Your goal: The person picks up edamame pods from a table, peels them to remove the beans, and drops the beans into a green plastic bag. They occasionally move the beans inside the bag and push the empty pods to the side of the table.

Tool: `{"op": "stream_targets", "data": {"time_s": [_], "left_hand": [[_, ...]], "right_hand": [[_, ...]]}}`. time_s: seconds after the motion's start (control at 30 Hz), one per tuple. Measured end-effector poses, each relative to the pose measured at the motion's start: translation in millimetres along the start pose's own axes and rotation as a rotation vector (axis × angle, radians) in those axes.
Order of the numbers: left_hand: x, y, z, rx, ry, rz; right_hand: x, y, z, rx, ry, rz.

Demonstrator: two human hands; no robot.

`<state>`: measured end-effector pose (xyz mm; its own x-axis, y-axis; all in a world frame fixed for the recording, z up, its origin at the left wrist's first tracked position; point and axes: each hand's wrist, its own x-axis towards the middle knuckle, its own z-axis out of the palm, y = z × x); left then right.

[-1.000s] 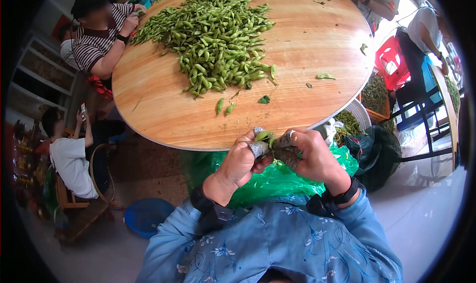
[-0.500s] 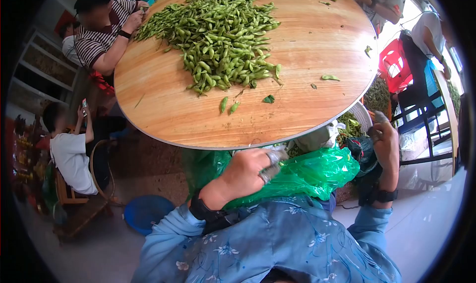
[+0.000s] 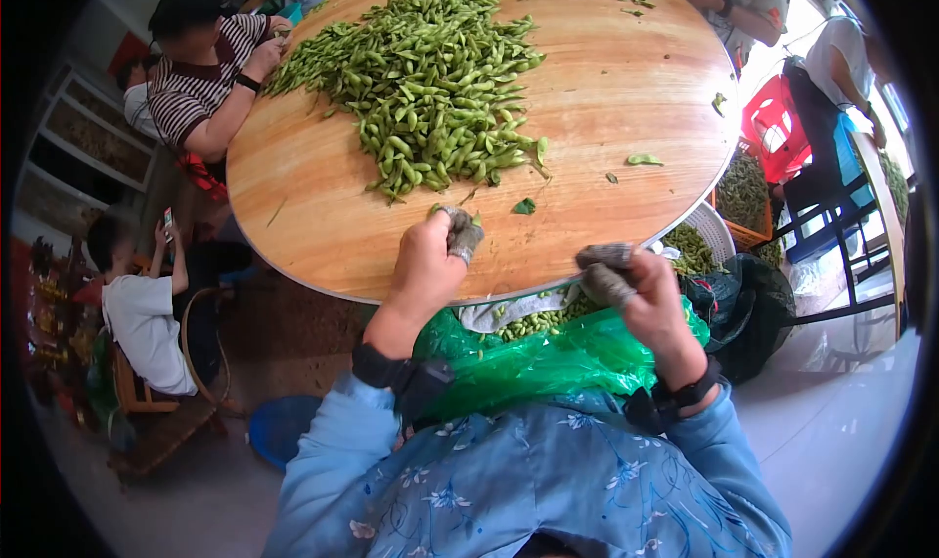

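Note:
A large heap of green soybean pods (image 3: 440, 89) covers the far middle of the round wooden table (image 3: 333, 235). My left hand (image 3: 430, 255), with grey covers on its fingertips, reaches over the near edge. Its fingers close on a pod lying apart from the heap; bits of green show beside them. Above the table's front rim is my right hand (image 3: 646, 294), its covered thumb and finger slightly apart and nothing visible between them. Below, shelled beans (image 3: 538, 325) lie by a white cloth and a green plastic bag (image 3: 548, 362) on my lap.
Right of my lap, a white basket (image 3: 722, 233) holds pods, beside a dark bag (image 3: 758, 313). Beyond stand an orange crate (image 3: 740, 198) and a red chair (image 3: 776, 128). A blue basin (image 3: 284, 429) sits on the floor. Other people sit around the table; one at left holds a phone.
My left hand has moved from my lap up and forward onto the table, at the loose pods. My right hand has swung left from beside the white basket to the table's front edge.

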<state>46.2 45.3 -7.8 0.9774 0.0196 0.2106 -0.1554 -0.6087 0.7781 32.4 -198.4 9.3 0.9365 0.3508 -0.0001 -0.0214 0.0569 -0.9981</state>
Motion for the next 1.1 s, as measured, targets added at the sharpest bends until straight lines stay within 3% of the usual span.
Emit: {"op": "stream_targets", "data": {"time_s": [0.03,0.1,0.13,0.2,0.27,0.33,0.63,0.8,0.87,0.9,0.93,1.0,1.1], "left_hand": [[-4.1,7.4,0.8,0.0,-0.004,0.002],[-16.7,30.8,-0.8,-0.803,-0.185,-0.318],[-21.5,36.8,-2.0,-0.805,-0.185,-0.321],[-28.9,43.7,-2.5,-1.042,-0.421,-0.425],[-32.3,46.1,4.1,-1.044,-0.404,-0.395],[-33.9,51.8,5.2,-0.86,-0.364,-0.29],[-35.9,53.3,6.3,-0.69,-0.418,-0.215],[-33.7,53.1,11.5,-0.814,-0.42,-0.284],[-34.2,51.2,16.0,-0.74,-0.372,-0.205],[-34.8,50.4,16.9,-0.497,-0.341,-0.057],[-35.9,52.6,16.5,-0.499,-0.342,-0.067],[-34.6,61.1,14.4,0.256,-0.117,0.4],[-36.4,55.2,19.6,0.121,-0.057,0.417]], "right_hand": [[3.2,-2.5,9.9,0.052,-0.039,0.014],[8.7,-2.2,23.7,0.15,-0.105,0.036],[10.7,-2.7,27.6,0.15,-0.105,0.04],[13.6,-4.2,32.0,0.24,-0.191,0.046],[12.3,-7.0,30.8,0.282,-0.213,0.064],[9.5,-10.1,27.8,0.289,-0.23,0.122],[7.3,-9.5,25.3,0.286,-0.25,0.14],[10.7,-9.3,28.2,0.299,-0.191,0.173],[14.2,-2.6,27.8,0.293,-0.173,0.222],[14.7,-3.6,27.3,0.277,-0.15,0.229],[14.2,-4.7,27.4,0.279,-0.152,0.238],[14.5,-7.1,27.6,0.3,-0.164,0.124],[14.3,-5.9,30.1,0.287,-0.143,0.057]]}}
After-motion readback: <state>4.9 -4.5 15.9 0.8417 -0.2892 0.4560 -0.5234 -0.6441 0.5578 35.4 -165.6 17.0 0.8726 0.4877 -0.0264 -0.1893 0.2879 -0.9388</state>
